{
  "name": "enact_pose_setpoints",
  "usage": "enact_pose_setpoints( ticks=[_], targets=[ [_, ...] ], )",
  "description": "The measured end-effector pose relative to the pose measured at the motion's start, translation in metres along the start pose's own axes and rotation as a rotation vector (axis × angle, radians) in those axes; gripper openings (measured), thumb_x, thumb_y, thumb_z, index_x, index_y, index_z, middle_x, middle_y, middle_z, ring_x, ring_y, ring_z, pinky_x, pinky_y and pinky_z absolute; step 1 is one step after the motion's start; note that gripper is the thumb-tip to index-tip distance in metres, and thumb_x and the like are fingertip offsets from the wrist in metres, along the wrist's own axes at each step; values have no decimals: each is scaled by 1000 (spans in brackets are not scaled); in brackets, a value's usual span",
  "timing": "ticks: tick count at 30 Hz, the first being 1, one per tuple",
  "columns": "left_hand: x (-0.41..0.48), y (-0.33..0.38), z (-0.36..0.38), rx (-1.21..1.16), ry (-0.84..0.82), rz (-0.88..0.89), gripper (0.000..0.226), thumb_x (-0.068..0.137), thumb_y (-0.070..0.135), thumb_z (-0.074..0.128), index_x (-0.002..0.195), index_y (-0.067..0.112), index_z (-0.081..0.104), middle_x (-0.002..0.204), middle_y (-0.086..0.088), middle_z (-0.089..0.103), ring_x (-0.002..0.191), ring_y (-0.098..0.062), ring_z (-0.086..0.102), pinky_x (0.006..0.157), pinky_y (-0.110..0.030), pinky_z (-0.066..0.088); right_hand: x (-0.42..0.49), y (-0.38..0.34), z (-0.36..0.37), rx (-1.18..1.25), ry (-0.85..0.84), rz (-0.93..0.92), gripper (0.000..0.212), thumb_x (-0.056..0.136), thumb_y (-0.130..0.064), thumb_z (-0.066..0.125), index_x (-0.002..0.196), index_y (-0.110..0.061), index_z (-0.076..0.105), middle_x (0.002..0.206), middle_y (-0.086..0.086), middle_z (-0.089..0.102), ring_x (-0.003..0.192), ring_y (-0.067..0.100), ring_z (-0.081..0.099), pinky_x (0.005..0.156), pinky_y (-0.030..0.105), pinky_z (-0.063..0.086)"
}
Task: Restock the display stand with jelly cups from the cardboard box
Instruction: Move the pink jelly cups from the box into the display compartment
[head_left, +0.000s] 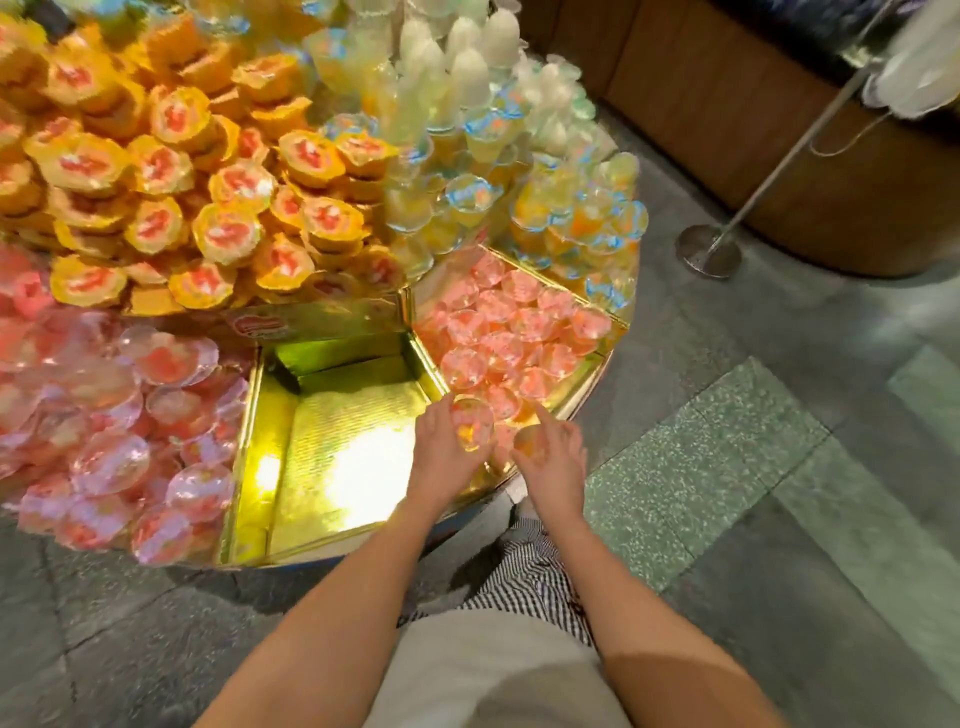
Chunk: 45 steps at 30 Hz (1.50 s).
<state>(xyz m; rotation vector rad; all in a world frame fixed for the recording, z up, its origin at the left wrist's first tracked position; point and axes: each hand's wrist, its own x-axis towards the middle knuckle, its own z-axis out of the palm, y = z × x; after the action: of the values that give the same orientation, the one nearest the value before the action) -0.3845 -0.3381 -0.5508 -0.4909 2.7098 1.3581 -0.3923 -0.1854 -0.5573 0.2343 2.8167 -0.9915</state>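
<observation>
Fingers (435, 417) of left hand (445, 452) curl round jelly cup (471, 423); right hand (556, 460) grips second cup (530, 441), forefinger out — red label (260, 327) on display stand (332, 447) blurred, unreadable.

A: Upper right of the frame?
B: Curved brown wooden counter (727, 104); slanted metal pole (795, 140) on a round base (709, 251) just beside it.
A: Lower right?
B: Green speckled tiles (701, 457), set among grey stone floor slabs (104, 623).
</observation>
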Motion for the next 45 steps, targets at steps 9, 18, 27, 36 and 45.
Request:
enact_pose_setpoints(
  ticks=[9, 18, 27, 36, 45],
  targets=[
    [50, 56, 71, 98, 27, -86, 89, 82, 46, 69, 150, 12, 23, 144, -8, 33, 135, -27, 28, 111, -43, 31, 136, 31, -46, -249, -240, -184, 70, 86, -19, 69, 146, -26, 34, 137, 14, 35, 127, 32, 35, 106, 40, 35],
    [83, 78, 129, 202, 36, -220, 84, 85, 58, 59, 149, 16, 25, 148, -7, 31, 140, -24, 21, 109, -47, 38, 225, 41, -49, -458, -362, -525, 59, 95, -23, 58, 147, -18, 32, 149, 19, 29, 145, 37, 13, 118, 45, 13],
    [108, 81, 156, 396, 62, -207, 87, 79, 65, 59, 145, 14, 35, 150, -7, 27, 142, -27, 20, 118, -47, 19, 263, 55, -37, -570, -391, -736, 67, 79, -7, 68, 142, -4, 44, 127, 27, 51, 132, 47, 38, 114, 57, 26],
    [121, 69, 160, 460, 84, -206, 93, 73, 67, 62, 142, 8, 40, 151, -9, 32, 142, -26, 22, 116, -52, 23, 287, 70, -52, -549, -556, -875, 86, 80, -45, 72, 149, -11, 33, 150, 17, 35, 147, 38, 13, 119, 56, 5],
    [124, 71, 156, 528, 32, -210, 94, 80, 63, 62, 153, 14, 26, 160, -6, 17, 148, -27, 6, 120, -54, 1, 294, 76, -57, -511, -536, -890, 67, 84, -35, 73, 140, -11, 46, 148, 10, 42, 145, 38, 20, 118, 55, 10]
  ],
)
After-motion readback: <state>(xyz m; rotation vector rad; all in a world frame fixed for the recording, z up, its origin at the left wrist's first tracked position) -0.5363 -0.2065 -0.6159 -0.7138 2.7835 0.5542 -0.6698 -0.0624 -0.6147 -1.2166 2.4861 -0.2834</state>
